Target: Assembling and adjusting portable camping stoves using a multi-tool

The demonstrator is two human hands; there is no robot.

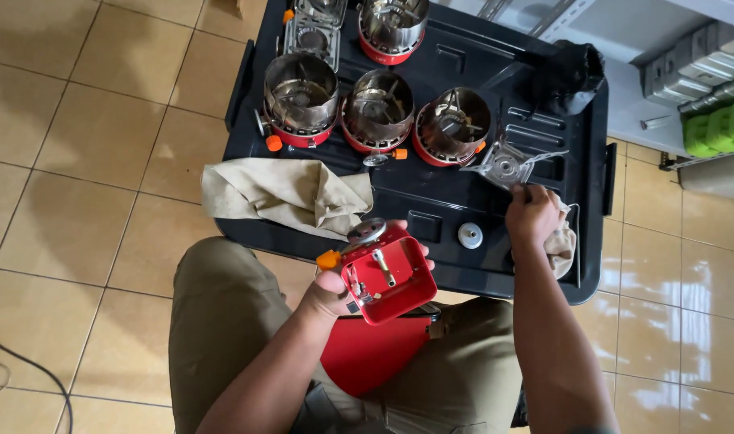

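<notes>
Red metal fills my left hand [328, 291]: its grip is wrapped around a small red stove base [385, 277], tilted so I look into its open underside, with an orange knob [328, 259] at its left edge and a round silver part [367, 231] on top. I hold it over my lap, just short of the near edge of the black lid [431, 210] that serves as my table. My right hand [531, 213] rests on that lid farther right, fingers closed around a beige rag [561, 241], just beside a shiny metal burner plate [507, 165]. A small silver disc [470, 235] lies between my two hands. A larger beige cloth [286, 193] is draped over the lid's left side, and behind it stand three finished stoves [379, 112] in a row, each with a steel windshield and red bottom.
</notes>
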